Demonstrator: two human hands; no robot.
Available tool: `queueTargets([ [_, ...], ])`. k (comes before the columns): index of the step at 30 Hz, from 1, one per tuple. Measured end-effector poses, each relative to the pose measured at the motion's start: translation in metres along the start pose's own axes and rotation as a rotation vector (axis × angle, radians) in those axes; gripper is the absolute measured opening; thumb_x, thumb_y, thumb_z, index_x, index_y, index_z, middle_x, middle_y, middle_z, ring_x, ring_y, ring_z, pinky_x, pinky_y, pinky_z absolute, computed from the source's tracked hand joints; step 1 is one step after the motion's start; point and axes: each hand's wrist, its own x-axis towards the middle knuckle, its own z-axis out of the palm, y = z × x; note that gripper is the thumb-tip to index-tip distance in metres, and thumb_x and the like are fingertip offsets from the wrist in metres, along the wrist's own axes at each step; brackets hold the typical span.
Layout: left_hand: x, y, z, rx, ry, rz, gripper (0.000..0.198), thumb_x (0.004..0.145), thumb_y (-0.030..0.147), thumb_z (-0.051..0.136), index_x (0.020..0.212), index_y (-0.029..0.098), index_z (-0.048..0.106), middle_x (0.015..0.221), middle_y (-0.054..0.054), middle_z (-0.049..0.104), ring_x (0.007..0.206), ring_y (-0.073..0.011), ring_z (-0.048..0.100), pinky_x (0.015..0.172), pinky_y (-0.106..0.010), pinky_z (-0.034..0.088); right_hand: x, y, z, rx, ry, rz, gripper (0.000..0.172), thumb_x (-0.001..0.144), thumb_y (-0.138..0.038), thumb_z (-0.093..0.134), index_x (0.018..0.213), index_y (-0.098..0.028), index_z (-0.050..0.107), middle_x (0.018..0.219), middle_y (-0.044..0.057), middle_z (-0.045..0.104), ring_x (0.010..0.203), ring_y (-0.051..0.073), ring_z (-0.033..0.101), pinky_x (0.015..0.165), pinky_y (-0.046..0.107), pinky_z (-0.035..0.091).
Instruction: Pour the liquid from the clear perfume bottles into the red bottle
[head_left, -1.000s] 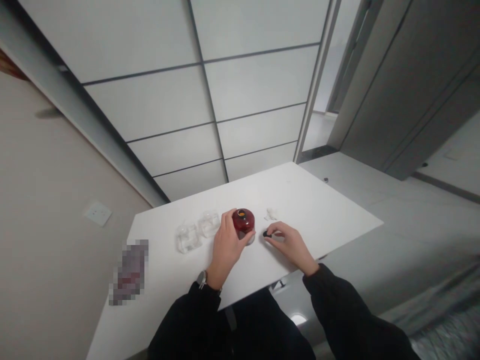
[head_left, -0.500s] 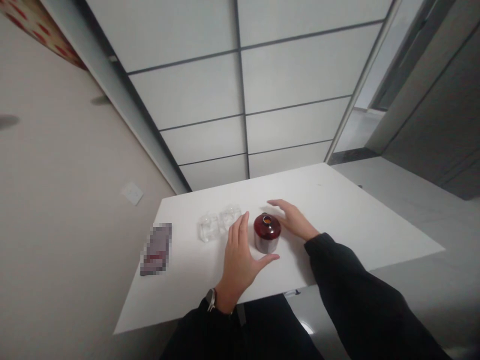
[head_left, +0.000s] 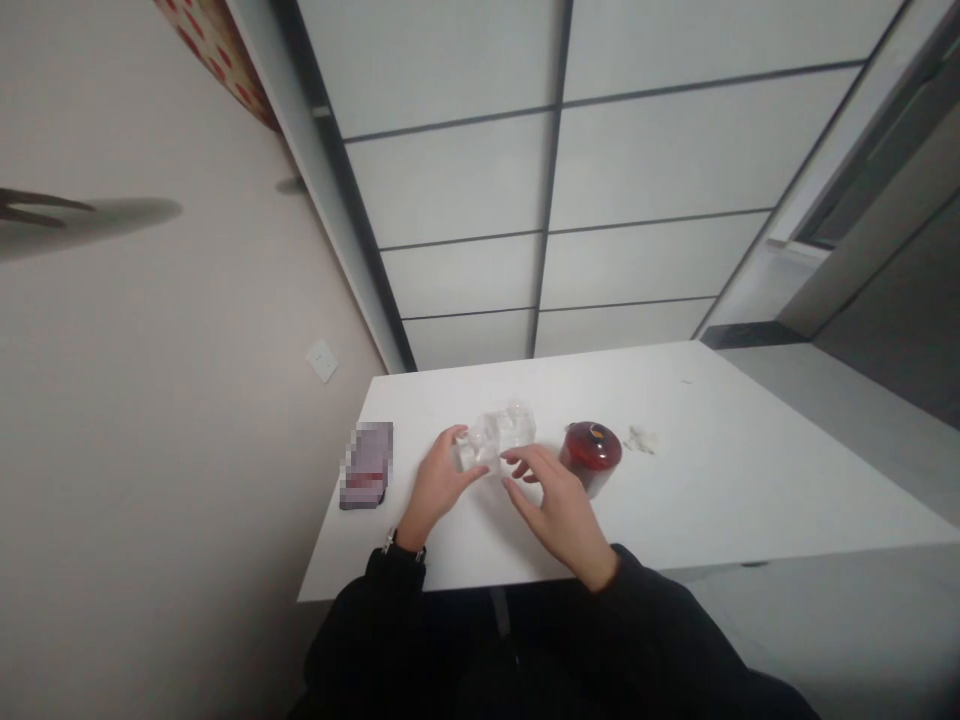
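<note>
My left hand (head_left: 436,482) is curled around the near one of two clear glass containers (head_left: 477,450), thumb on the near side and fingers on the far side. The second clear container (head_left: 516,424) stands just behind it to the right. Close to the held container, my right hand (head_left: 556,508) has its thumb and fingers apart with nothing between them. Behind that hand stands a dark red, glossy bottle (head_left: 592,446) with a small round opening on top, its lower part partly covered by the hand.
A crumpled white piece (head_left: 642,439) lies right of the bottle on the white table (head_left: 720,500). At the table's left is a pixelated purple-grey object (head_left: 367,465). A wall with a socket (head_left: 322,361) rises on the left, and panelled sliding doors (head_left: 465,275) stand behind the table.
Both hands have left the space around the red bottle and moved to the clear containers. My left hand has closed around one. The view has shifted, and the crumpled white piece now shows.
</note>
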Motion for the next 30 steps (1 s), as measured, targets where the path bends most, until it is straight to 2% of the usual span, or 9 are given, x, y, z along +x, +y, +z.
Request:
queueTargets([
  [5, -0.041, 0.012, 0.002, -0.055, -0.037, -0.029, 0.062, 0.078, 0.022, 0.084, 0.133, 0.025, 0.057, 0.136, -0.009, 0.069, 0.129, -0.0282, 0.066, 0.111, -0.049, 0.053, 0.016, 0.009, 0.03, -0.116, -0.017, 0.131, 0.02, 0.096, -0.04, 0.069, 0.102, -0.021, 0.066, 0.098, 0.009, 0.07, 0.087, 0.026, 0.068, 0.076, 0.037, 0.054],
  [9, -0.06, 0.013, -0.001, -0.119, -0.081, -0.04, 0.066, 0.076, 0.022, 0.086, 0.135, 0.028, 0.057, 0.14, -0.007, 0.067, 0.133, -0.0286, 0.063, 0.113, -0.049, 0.053, 0.012, 0.01, 0.034, -0.094, -0.08, 0.106, 0.021, 0.097, -0.04, 0.07, 0.089, -0.021, 0.065, 0.089, 0.008, 0.066, 0.091, 0.028, 0.064, 0.081, 0.039, 0.052],
  [12, -0.063, 0.009, -0.005, -0.166, -0.121, -0.034, 0.066, 0.074, 0.023, 0.089, 0.133, 0.03, 0.059, 0.139, -0.005, 0.068, 0.131, -0.0278, 0.064, 0.11, -0.047, 0.055, 0.013, 0.013, 0.023, 0.007, -0.197, 0.007, 0.013, 0.096, -0.033, 0.073, 0.099, -0.021, 0.069, 0.098, 0.007, 0.07, 0.097, 0.026, 0.066, 0.088, 0.039, 0.054],
  [14, -0.063, 0.007, -0.005, -0.185, -0.128, -0.034, 0.065, 0.074, 0.023, 0.089, 0.132, 0.03, 0.06, 0.138, -0.005, 0.068, 0.13, -0.028, 0.065, 0.108, -0.046, 0.057, 0.012, 0.014, 0.015, 0.068, -0.256, -0.05, 0.019, 0.096, -0.029, 0.072, 0.114, -0.023, 0.07, 0.109, 0.007, 0.073, 0.105, 0.024, 0.067, 0.095, 0.039, 0.055],
  [18, -0.063, 0.005, -0.004, -0.204, -0.117, -0.041, 0.065, 0.077, 0.017, 0.083, 0.136, 0.031, 0.058, 0.138, -0.005, 0.068, 0.127, -0.0282, 0.066, 0.103, -0.046, 0.059, 0.005, 0.014, 0.015, 0.195, -0.274, 0.004, 0.063, 0.094, -0.023, 0.07, 0.153, -0.026, 0.046, 0.13, 0.009, 0.071, 0.126, 0.026, 0.065, 0.114, 0.048, 0.049],
  [21, -0.064, 0.005, -0.002, -0.214, -0.116, -0.036, 0.068, 0.075, 0.01, 0.079, 0.136, 0.032, 0.059, 0.137, -0.005, 0.069, 0.125, -0.0276, 0.067, 0.104, -0.046, 0.059, 0.001, 0.015, 0.028, 0.276, -0.287, 0.076, 0.086, 0.085, -0.026, 0.08, 0.159, -0.027, 0.037, 0.141, 0.012, 0.066, 0.141, 0.032, 0.055, 0.122, 0.056, 0.04],
  [26, -0.065, 0.005, -0.002, -0.207, -0.121, -0.061, 0.069, 0.075, 0.016, 0.084, 0.136, 0.032, 0.058, 0.138, -0.005, 0.068, 0.126, -0.0295, 0.066, 0.104, -0.049, 0.058, 0.0, 0.022, 0.03, 0.237, -0.115, 0.152, 0.07, 0.087, -0.026, 0.077, 0.15, -0.028, 0.048, 0.124, 0.009, 0.07, 0.128, 0.032, 0.062, 0.119, 0.058, 0.042],
  [28, -0.064, 0.004, -0.003, -0.205, -0.132, -0.071, 0.071, 0.073, 0.019, 0.087, 0.136, 0.032, 0.058, 0.139, -0.005, 0.068, 0.127, -0.0298, 0.065, 0.104, -0.049, 0.058, -0.001, 0.021, 0.024, 0.237, -0.121, 0.153, 0.063, 0.093, -0.026, 0.072, 0.151, -0.029, 0.048, 0.12, 0.008, 0.072, 0.129, 0.03, 0.061, 0.121, 0.059, 0.041],
  [30, -0.064, 0.004, -0.003, -0.207, -0.143, -0.074, 0.069, 0.074, 0.018, 0.086, 0.136, 0.031, 0.058, 0.139, -0.005, 0.068, 0.127, -0.029, 0.064, 0.105, -0.048, 0.058, -0.003, 0.018, 0.021, 0.263, -0.176, 0.131, 0.065, 0.095, -0.024, 0.068, 0.155, -0.029, 0.043, 0.131, 0.009, 0.071, 0.137, 0.03, 0.057, 0.123, 0.057, 0.038],
])
